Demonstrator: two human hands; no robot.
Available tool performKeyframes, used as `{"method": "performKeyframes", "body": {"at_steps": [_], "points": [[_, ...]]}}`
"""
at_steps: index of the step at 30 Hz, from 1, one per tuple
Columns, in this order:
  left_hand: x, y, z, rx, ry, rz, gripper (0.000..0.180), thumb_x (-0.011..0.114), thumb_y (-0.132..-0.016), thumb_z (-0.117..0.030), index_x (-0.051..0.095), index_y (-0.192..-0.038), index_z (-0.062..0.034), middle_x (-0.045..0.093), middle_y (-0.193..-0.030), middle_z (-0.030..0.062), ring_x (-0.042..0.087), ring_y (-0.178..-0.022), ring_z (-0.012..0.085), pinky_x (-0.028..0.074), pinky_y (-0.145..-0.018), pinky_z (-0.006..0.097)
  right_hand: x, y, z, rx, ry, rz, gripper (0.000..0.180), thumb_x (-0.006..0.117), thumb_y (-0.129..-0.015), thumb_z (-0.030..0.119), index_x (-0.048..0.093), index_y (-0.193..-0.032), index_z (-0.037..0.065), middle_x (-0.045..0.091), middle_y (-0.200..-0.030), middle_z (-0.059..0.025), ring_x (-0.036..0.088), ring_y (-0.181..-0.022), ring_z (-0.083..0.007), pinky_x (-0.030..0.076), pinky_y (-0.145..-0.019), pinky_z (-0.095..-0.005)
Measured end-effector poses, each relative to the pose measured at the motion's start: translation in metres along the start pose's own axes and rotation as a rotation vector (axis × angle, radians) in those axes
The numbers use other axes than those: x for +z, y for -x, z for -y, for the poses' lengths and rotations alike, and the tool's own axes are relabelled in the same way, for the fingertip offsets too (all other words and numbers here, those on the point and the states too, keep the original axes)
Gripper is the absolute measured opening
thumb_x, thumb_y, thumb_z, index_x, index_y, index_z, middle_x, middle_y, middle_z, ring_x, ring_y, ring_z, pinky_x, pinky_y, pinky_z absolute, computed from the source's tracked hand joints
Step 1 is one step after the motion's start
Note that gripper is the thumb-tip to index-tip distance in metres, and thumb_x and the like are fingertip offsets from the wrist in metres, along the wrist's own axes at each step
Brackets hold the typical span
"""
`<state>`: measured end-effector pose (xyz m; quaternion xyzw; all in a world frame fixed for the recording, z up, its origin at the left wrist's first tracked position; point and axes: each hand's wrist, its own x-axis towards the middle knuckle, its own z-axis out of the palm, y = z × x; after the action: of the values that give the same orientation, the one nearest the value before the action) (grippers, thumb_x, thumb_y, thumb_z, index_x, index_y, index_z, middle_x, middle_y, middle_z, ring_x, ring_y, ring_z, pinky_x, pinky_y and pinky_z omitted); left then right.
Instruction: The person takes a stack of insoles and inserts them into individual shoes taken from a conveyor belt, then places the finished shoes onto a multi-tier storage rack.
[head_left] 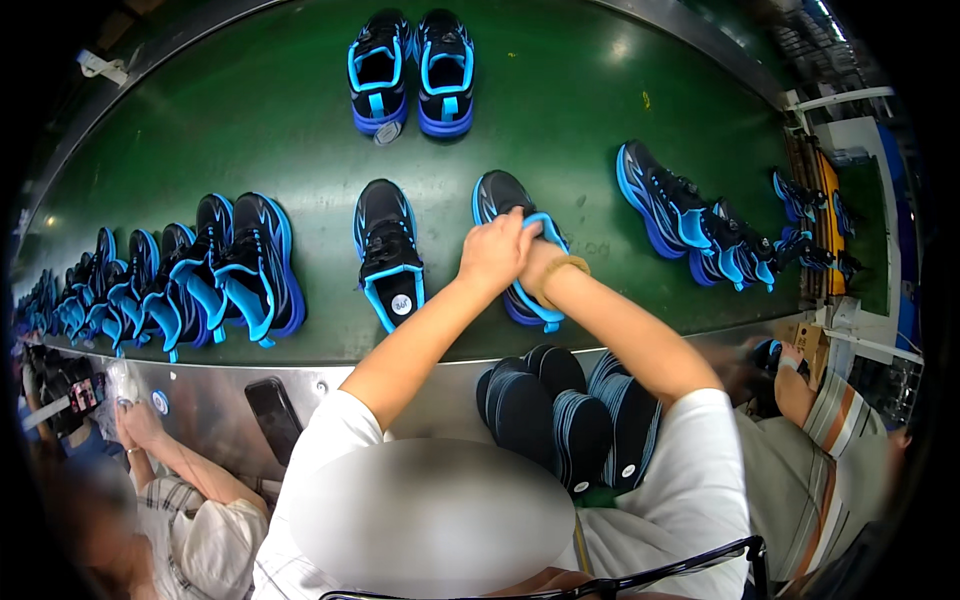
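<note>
Black-and-blue sneakers on a green belt, both our hands in one shoe.

We stretch both forearms forward, converging on the black mesh sneaker with bright blue trim lying on the green conveyor belt. Our left hand grips its blue collar; our right hand is tucked into the opening, fingers hidden. Its matching sneaker lies just left; stacked dark insoles sit below.

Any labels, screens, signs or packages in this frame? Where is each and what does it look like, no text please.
Round white sticker: on the insole of the black-and-blue shoe left of the hands.
Dark rectangular phone: lying on the steel ledge, screen black.
Small round white stickers: on the stacked dark insoles by the right arm.
No signs or packages clearly visible.
</note>
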<state>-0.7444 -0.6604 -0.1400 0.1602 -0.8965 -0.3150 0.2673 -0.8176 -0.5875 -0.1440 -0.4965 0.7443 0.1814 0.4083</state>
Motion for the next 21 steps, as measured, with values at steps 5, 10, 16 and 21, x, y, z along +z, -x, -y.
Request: {"method": "performKeyframes", "body": {"at_steps": [5, 10, 16, 21], "points": [[-0.017, -0.021, -0.005, -0.488, 0.315, 0.328, 0.029, 0.051, -0.077, -0.029, 0.048, -0.09, -0.0039, 0.058, -0.081, 0.016, 0.055, -0.071, 0.0352, 0.043, -0.063, 0.042, -0.003, 0.044, 0.007, -0.069, 0.575, -0.224, 0.03, 0.037, -0.081, 0.02, 0.052, -0.105, 0.009, 0.051, -0.109, -0.0038, 0.046, -0.101, -0.016, 0.03, -0.086, -0.0291], [-0.018, -0.026, -0.013, 0.172, -0.198, 0.234, 0.021, 0.058, -0.069, -0.019, 0.048, -0.083, -0.0071, 0.053, -0.072, 0.011, 0.055, -0.064, 0.0266, 0.041, -0.055, 0.035, 0.005, 0.055, -0.008, -0.215, 0.486, -0.281, 0.025, 0.038, -0.079, 0.017, 0.059, -0.092, 0.01, 0.058, -0.094, -0.0021, 0.048, -0.096, -0.0165, 0.025, -0.092, -0.0319], [-0.022, -0.033, -0.02, 0.317, -0.519, 0.476, 0.02, 0.057, -0.067, -0.021, 0.047, -0.077, -0.0063, 0.051, -0.068, 0.0051, 0.054, -0.059, 0.0193, 0.039, -0.051, 0.031, 0.01, 0.092, 0.003, -0.212, 0.033, -0.25, 0.049, 0.033, -0.076, 0.035, 0.056, -0.09, -0.007, 0.056, -0.094, -0.0166, 0.048, -0.099, -0.0223, 0.002, -0.102, -0.0413], [-0.026, -0.022, -0.016, 0.398, -0.504, 0.47, 0.011, 0.053, -0.067, -0.015, 0.048, -0.073, -0.0073, 0.048, -0.066, 0.0037, 0.052, -0.058, 0.0179, 0.038, -0.051, 0.029, 0.038, 0.107, 0.007, -0.194, -0.158, -0.849, 0.029, 0.052, -0.072, 0.024, 0.056, -0.085, -0.001, 0.054, -0.095, -0.0135, 0.047, -0.098, -0.0227, 0.016, -0.097, -0.0451]]}}
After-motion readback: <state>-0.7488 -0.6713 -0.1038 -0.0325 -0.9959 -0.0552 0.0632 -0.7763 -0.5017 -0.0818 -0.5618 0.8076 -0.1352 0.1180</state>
